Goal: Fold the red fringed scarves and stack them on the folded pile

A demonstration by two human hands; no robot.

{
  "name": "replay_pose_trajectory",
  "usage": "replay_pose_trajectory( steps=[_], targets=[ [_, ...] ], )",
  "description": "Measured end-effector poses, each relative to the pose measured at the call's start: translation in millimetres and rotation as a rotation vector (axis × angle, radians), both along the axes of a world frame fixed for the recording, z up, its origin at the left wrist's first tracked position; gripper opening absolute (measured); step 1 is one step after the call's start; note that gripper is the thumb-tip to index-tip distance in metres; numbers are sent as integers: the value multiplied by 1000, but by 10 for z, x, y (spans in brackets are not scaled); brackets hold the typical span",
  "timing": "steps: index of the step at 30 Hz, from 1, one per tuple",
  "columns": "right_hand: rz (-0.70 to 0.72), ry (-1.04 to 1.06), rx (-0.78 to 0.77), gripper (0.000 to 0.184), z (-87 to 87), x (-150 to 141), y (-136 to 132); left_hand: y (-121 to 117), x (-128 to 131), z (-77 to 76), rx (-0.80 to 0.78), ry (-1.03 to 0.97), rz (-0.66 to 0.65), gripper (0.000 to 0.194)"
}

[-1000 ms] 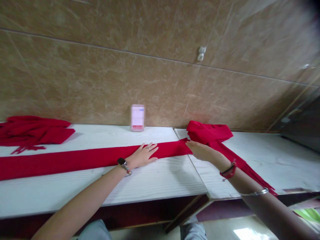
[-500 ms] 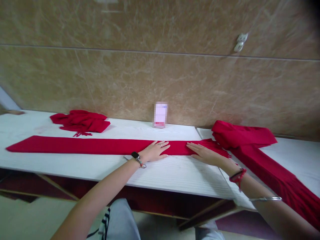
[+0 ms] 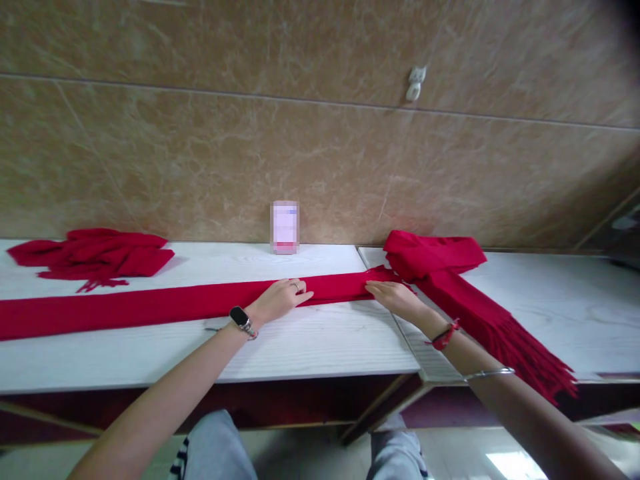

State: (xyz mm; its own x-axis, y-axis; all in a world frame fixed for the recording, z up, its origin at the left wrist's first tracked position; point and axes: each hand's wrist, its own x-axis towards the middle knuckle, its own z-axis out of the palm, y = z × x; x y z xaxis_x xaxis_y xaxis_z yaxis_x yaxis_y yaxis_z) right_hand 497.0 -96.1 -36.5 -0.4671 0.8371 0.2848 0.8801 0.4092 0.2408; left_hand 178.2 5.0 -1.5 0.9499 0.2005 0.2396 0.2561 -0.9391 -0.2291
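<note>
A long red scarf [image 3: 150,307] lies folded lengthwise across the white table [image 3: 310,347]. My left hand [image 3: 277,300] rests flat on it near the middle, fingers stretched, a watch on the wrist. My right hand [image 3: 393,297] lies flat on the same strip a little to the right, fingers extended, with a red cord and a bangle on the arm. Just beyond my right hand the scarf bunches into a fold [image 3: 430,257] and its fringed end [image 3: 515,347] runs down over the second table's front edge.
Another red scarf [image 3: 95,257] lies crumpled at the back left. A small pink and white box [image 3: 285,227] stands against the brown marble wall. A second white table [image 3: 560,313] joins on the right. My knees show below the table edge.
Both hands stay flat on the scarf, with the left fingers drawn in slightly. The view has swung back to the right, so the scarf's left end is out of sight.
</note>
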Motion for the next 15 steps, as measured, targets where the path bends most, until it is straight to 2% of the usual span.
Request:
replay_pose_trajectory(
  steps=[5, 11, 13, 15],
  targets=[
    [27, -33, -7, 37, -16, 39, -50, 32, 8, -99, -192, 45, 17, 43],
    [3, 92, 17, 36, 155, -150, 53, 21, 1, -156, -308, 25, 26, 47],
    [-14, 140, 19, 42, 126, -281, 118, -8, 5, -147, -324, 65, 23, 48],
    [-13, 143, -28, 48, 16, -376, 162, -33, -6, -126, -340, 91, 36, 47]
  ],
)
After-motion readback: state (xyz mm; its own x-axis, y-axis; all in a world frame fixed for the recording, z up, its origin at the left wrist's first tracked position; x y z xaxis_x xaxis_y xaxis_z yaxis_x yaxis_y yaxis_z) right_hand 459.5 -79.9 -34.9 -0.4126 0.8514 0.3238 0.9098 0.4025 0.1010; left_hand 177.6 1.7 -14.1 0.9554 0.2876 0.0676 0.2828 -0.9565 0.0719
